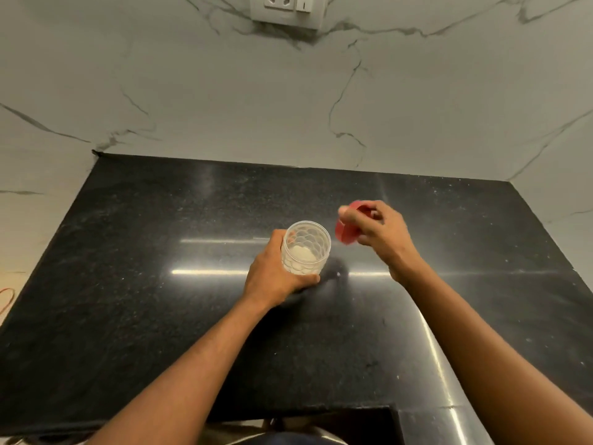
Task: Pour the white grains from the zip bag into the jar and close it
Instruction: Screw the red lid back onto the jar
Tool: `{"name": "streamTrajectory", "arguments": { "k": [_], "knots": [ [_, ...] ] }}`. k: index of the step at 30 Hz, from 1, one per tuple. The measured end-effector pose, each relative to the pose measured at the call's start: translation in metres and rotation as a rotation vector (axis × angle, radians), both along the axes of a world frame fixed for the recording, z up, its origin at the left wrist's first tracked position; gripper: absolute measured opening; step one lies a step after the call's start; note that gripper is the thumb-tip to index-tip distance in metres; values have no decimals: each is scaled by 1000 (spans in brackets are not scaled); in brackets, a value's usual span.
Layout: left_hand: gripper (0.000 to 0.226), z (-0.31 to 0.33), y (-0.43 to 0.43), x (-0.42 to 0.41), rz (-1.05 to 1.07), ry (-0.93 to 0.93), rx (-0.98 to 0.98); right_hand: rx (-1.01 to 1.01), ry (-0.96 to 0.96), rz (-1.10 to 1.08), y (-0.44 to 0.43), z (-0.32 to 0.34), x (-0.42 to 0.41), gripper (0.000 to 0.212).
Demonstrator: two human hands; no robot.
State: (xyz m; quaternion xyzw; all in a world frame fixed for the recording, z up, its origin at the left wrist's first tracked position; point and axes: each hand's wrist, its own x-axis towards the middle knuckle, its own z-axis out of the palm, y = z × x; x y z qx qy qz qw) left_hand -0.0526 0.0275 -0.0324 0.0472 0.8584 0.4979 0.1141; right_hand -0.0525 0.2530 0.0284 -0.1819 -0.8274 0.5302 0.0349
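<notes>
Jar [305, 248] stood uncapped on the black desk [160, 284], white grains [301, 253] inside, gripped by the left hand [276, 277]; right of the jar, the right hand [382, 234] grasped the red lid [346, 234], tilted.

Dim, warm, greenish-grey light from above; the glossy black speckled granite countertop [160, 300] throws back two bright horizontal glare streaks and a curved gleam along its right front edge. Wide-angle distortion bows the counter edges and veined marble wall [224, 101]. The red round lid [345, 234] is motion-blurred, and a soft shadow lies beside the clear patterned plastic jar [306, 248].
</notes>
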Motion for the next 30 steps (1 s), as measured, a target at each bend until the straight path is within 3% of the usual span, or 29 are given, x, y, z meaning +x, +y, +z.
{"name": "streamTrajectory", "arguments": {
  "k": [1, 3, 5, 9, 11, 15, 19, 25, 30],
  "knots": [
    [84, 1, 0, 0, -2, 3, -6, -117, 77, -39, -9, 8, 3, 63],
    [81, 0, 0, 0, -8, 12, -18, -129, 197, -46, -27, 17, 8, 58],
    [81, 0, 0, -1, -21, 7, -22, 43, 263, 29, -42, 20, 15, 55],
    [88, -1, -1, -1, -47, 3, -17, 599, 264, 373, -52, 8, 23, 48],
    [92, -3, -1, -2, -53, 9, -20, 692, 209, 490, -54, 8, 21, 48],
    [90, -10, -3, -3, -55, 10, 10, 694, 87, 671, -55, 24, 8, 69],
    [81, -12, -2, -4, -32, 7, 32, 827, -15, 855, -62, 37, -8, 81],
    [91, -12, -1, -7, -46, 13, 19, 978, -8, 820, -75, 47, -24, 81],
    [103, -15, -1, -7, -46, 27, 32, 953, -38, 929, -77, 53, -29, 79]
  ]
}}
